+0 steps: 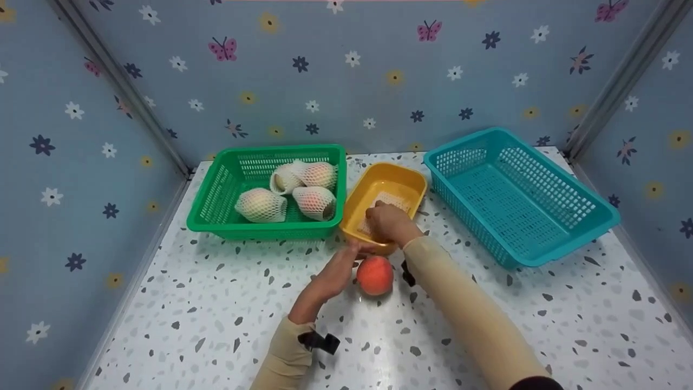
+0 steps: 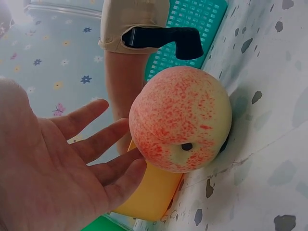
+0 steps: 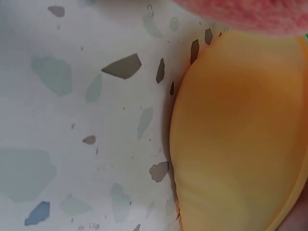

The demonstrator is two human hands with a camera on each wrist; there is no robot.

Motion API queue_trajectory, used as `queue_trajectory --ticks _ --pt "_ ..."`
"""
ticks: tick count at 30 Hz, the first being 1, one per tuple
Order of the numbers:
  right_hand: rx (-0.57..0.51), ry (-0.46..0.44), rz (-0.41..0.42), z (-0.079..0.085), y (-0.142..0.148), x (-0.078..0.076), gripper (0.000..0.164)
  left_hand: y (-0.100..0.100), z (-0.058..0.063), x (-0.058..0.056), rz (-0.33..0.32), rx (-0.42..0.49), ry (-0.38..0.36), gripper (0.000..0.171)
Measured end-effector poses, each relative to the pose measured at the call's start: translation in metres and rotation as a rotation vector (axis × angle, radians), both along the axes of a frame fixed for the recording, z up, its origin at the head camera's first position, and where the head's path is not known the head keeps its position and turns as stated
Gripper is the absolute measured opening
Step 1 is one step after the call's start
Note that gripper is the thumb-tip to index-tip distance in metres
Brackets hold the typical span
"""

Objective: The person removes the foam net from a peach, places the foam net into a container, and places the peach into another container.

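A bare pink-red peach [image 1: 374, 276] sits on the speckled table in front of a yellow bin [image 1: 395, 174]. My left hand [image 1: 337, 271] is just left of the peach, fingers extended toward the bin's near end. In the left wrist view the palm faces the peach [image 2: 180, 118], and fingertips overlap its edge. My right hand [image 1: 391, 221] reaches down into the bin over white foam netting [image 1: 394, 200]. Its fingers bend downward, their tips hidden, so I cannot tell whether they grip the netting. The right wrist view mostly shows the bin's outer wall [image 3: 236, 130].
Left of the bin stands a green basket [image 1: 265, 227] with several fruits in white foam nets [image 1: 261, 205]. A bare teal basket [image 1: 503, 211] stands at an angle on the right. Flower-patterned panels [image 1: 346, 81] enclose the table at the back and sides.
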State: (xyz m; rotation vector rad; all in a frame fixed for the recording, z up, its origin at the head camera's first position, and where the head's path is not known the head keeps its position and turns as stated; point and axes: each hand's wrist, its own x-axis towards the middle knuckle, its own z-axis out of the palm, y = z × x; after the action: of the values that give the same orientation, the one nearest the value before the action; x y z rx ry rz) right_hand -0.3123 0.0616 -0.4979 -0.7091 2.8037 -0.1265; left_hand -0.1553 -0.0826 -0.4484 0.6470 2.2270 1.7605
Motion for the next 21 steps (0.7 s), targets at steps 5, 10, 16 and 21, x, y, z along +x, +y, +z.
queue_trajectory --ticks 5,10,16,21 --pt "-0.082 -0.002 -0.053 -0.001 0.000 0.000 0.030 -0.001 -0.001 0.001 0.017 -0.017 0.001 0.049" --pt "-0.089 0.025 -0.029 0.000 0.004 0.000 0.030 -0.001 -0.003 0.000 0.035 -0.048 0.002 0.049" --pt "-0.088 0.035 0.009 0.007 0.014 0.000 0.029 0.000 -0.003 -0.001 0.046 -0.090 -0.031 0.048" --pt "-0.150 0.073 0.032 0.016 0.022 0.006 0.028 -0.005 -0.014 -0.006 0.063 -0.084 -0.060 0.046"
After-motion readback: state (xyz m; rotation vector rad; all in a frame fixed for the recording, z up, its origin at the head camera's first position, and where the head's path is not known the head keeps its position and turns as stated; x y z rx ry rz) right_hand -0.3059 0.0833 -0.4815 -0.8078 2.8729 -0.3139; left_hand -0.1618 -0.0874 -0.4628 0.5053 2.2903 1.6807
